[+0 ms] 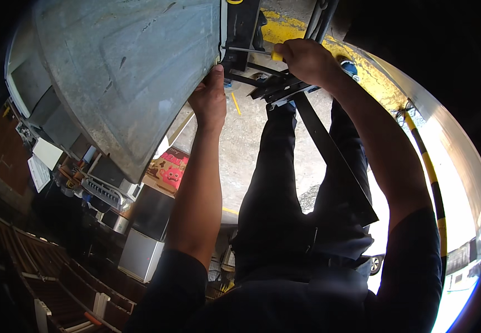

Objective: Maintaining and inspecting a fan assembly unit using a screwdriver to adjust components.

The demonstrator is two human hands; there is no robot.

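My right hand [307, 60] is closed around the yellow handle of a screwdriver [248, 50]. Its metal shaft points left, and the tip meets the edge of a large, worn grey panel [99, 62]. Just below that tip, my left hand [212, 93] grips the panel's edge, thumb upward and the other fingers partly hidden behind it. A small pale piece [218, 59] shows at the edge above my thumb; what it is I cannot tell. Under my right forearm a black metal frame [282, 85] extends, with a long flat black bar [336, 158] slanting across my legs.
A cardboard box [169, 170] with a pink cartoon figure stands on the concrete floor [240, 145]. Beyond the panel, a cluttered bench holds tools and a wire rack [103, 193]. A black-and-yellow striped pole [427, 166] rises at right. Another person's shoe [348, 66] is near the yellow floor paint.
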